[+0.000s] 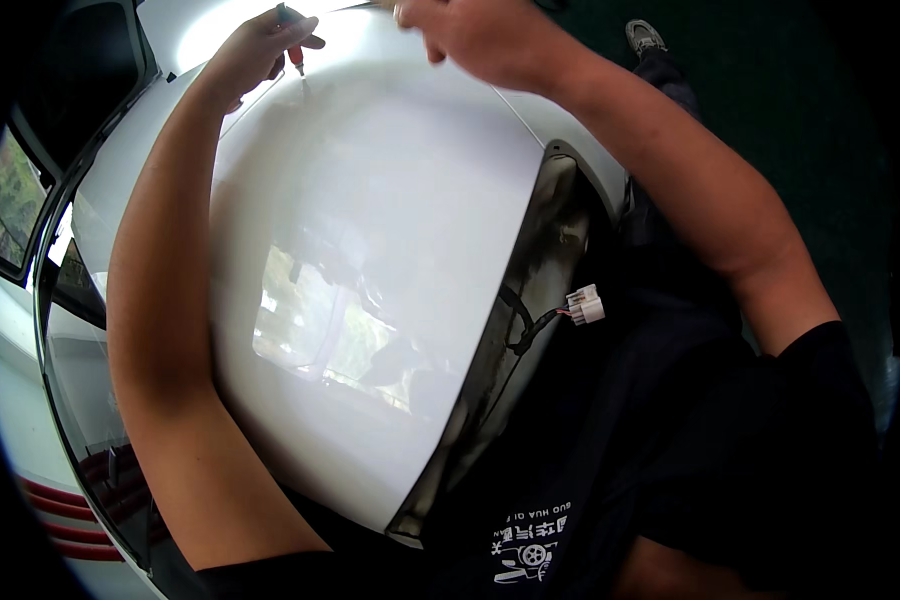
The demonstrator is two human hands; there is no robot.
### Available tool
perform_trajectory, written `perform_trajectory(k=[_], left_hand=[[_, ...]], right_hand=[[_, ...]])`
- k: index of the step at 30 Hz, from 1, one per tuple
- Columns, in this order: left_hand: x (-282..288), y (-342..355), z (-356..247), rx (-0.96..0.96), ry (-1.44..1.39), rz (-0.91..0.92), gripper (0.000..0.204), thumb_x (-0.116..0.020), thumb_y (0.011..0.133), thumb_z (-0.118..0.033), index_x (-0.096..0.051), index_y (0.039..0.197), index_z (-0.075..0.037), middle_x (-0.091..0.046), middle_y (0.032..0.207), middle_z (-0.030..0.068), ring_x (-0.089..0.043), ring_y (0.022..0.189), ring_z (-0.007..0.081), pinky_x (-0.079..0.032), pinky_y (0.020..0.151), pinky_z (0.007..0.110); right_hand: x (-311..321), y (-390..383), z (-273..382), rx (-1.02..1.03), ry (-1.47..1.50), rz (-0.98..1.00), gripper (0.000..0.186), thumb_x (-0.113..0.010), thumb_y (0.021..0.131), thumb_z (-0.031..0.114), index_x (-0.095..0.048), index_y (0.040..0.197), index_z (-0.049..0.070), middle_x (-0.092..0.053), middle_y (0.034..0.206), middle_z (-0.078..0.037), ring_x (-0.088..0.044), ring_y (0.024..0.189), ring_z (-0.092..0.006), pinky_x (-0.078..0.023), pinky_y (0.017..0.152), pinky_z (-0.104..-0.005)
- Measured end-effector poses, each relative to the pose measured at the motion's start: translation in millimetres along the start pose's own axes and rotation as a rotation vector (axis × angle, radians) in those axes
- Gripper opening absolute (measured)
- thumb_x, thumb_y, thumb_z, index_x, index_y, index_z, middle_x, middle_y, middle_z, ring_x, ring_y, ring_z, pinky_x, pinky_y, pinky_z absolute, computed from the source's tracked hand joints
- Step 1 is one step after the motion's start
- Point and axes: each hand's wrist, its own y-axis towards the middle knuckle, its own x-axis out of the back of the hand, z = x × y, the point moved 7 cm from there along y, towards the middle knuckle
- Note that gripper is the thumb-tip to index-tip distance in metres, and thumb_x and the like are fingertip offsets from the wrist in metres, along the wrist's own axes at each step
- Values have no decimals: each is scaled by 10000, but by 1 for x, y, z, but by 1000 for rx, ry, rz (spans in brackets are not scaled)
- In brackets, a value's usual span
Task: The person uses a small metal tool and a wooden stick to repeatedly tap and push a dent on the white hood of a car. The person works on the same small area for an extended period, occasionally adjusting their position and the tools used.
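Note:
My left hand (255,55) is closed round a slim tool with a red body (296,57), at the far end of a glossy white car hood (370,180). The tool's narrow pale tip points down at the panel; whether it touches the paint I cannot tell. Over the far right part of the hood hovers my right hand (465,35), its fingers curled and partly cut off by the upper edge. Something tan shows at its fingertips, too little of it in view to name.
Along the hood's near right edge runs an open headlight cavity (555,220). A white wiring connector (584,305) hangs out of it on a dark cable. The windshield (80,400) lies to the left. A grey shoe (646,37) stands on the dark green floor (770,100).

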Motion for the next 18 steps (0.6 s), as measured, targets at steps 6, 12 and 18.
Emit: perform_trajectory(k=[6,12,18], left_hand=[[-5,4,-6,-10,-30,23,378,-568,1079,-403,-661,1144,-43,-741,932,61,-364,568,52,-355,530,228],[70,-13,-26,-208,-15,-431,310,-648,1029,-333,-666,940,-37,-663,776,42,-532,641,119,-457,616,298],[26,22,-43,-114,-38,-739,407,-551,900,-84,-531,1290,32,-661,1228,296,-631,1143,477,-507,997,502]], right_hand=[[-1,-8,-34,70,-74,-114,382,-535,1037,240,-573,1341,13,-649,905,-88,-617,724,-150,-519,687,-314],[83,-50,-45,17,155,-299,454,-494,1062,162,-467,1507,77,-623,995,-70,-569,711,-84,-460,627,-235],[199,-123,-126,-306,98,-456,392,-525,1044,174,-546,1417,55,-584,884,-64,-558,658,-106,-495,616,-269]])
